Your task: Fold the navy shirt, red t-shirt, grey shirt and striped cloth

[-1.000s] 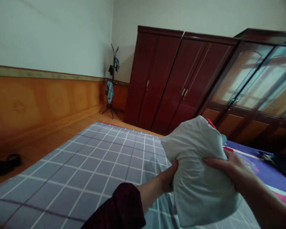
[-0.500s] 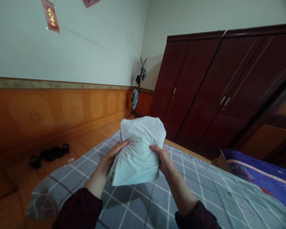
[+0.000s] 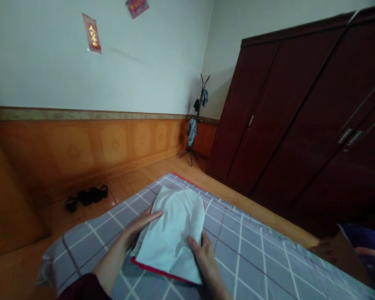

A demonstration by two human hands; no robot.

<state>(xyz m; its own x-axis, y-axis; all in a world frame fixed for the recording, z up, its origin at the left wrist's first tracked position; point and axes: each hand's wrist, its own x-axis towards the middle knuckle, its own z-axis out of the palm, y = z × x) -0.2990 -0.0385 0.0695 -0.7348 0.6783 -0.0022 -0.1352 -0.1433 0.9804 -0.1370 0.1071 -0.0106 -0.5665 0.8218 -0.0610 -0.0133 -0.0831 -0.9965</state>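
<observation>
A folded white cloth (image 3: 171,233) lay on the bed (image 3: 253,262), over a red-edged piece (image 3: 156,270) that showed along its near side. The left hand (image 3: 137,228) pressed flat against the cloth's 9 o'clock edge, fingers spread — no closed grip. The right hand (image 3: 204,254) rested on its 4 o'clock corner, fingers laid open on top. Dark slippers (image 3: 86,196) sat on the floor at 10 o'clock; a wardrobe (image 3: 300,125) stood at 2 o'clock.

Folded cloth (image 3: 171,233) on bed (image 3: 256,266); wardrobe (image 3: 300,121) right, shoes (image 3: 86,196) left.
</observation>
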